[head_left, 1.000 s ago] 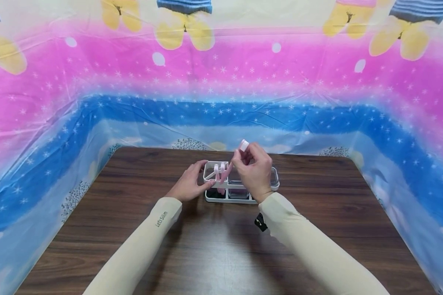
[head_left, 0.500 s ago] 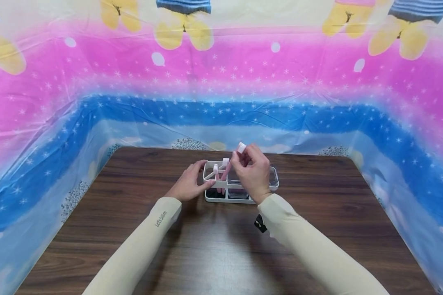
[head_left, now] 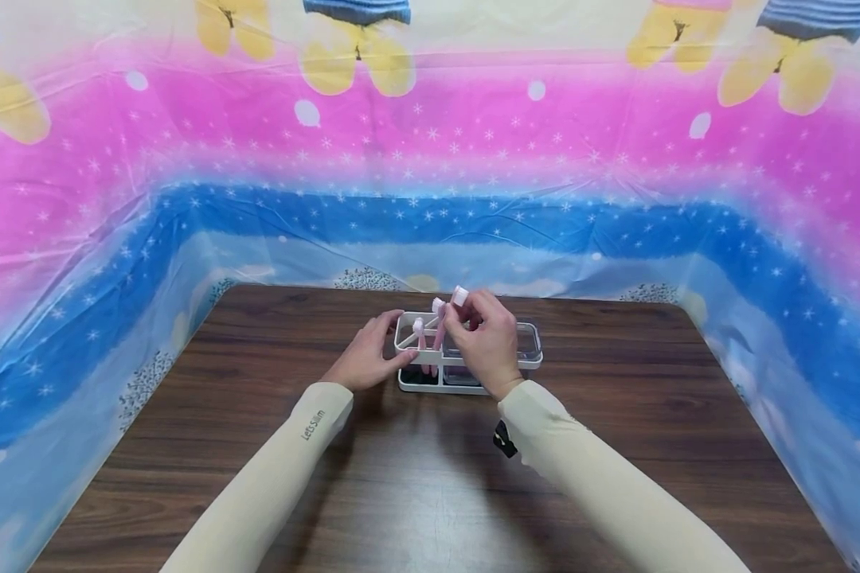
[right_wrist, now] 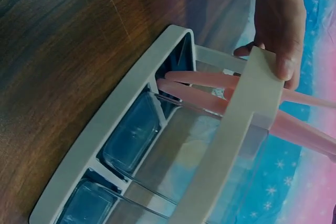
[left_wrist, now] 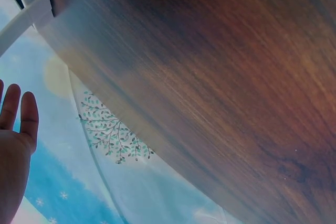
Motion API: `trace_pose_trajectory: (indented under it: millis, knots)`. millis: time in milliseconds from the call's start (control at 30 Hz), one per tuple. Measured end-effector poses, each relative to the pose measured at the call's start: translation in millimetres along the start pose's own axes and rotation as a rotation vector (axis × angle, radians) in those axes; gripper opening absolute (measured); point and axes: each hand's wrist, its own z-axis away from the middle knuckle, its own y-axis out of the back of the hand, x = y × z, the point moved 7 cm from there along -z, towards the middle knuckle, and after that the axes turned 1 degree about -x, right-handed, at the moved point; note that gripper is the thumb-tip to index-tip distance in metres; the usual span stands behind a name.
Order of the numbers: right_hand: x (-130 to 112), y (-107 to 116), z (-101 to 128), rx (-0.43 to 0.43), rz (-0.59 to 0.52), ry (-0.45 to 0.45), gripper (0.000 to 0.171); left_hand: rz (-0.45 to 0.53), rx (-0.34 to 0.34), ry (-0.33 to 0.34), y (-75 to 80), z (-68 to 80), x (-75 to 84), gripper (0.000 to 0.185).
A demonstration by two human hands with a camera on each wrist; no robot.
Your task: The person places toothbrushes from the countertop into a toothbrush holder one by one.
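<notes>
A white toothbrush holder [head_left: 466, 390] with clear cups stands on the table. My left hand [head_left: 361, 356] holds its left end, thumb on the front rim and fingers toward the back. In the left wrist view, several fingers of that hand [left_wrist: 14, 150] are fairly straight. My right hand [head_left: 489, 342] pinches a pink toothbrush with a white head [head_left: 460, 296] above the holder; my fingers hide much of its handle. Two more pink toothbrushes stand in the left compartment, a shorter one [head_left: 419, 328] and a taller one [head_left: 438, 307]. Pink handles [right_wrist: 197, 98] cross the left compartment in the right wrist view.
A brown wood-grain table [head_left: 430, 493] lies under everything. Patterned cloth [head_left: 430, 215] in pink and blue hangs behind and at both sides. Clear cups [right_wrist: 134, 135] fill the holder's other compartments. A black item [head_left: 504, 439] shows beneath my right wrist.
My right hand has moved slightly down and left with the toothbrush, toward the left compartment. One standing toothbrush has shifted and shows higher. My left hand has stayed put.
</notes>
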Motion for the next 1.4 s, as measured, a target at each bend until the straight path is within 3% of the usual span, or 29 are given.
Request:
trace_pose_trajectory:
  millis: [467,1400]
  knots:
    - [18.4,-16.5,10.5,-0.116,0.051,-0.144,0.007,0.005,-0.011,0.034,-0.7,1.3,-0.3,0.080]
    - [26.5,-25.7,21.6,-0.229,0.055,-0.178,0.007,0.002,-0.011,0.026,0.1,0.6,-0.5,0.079]
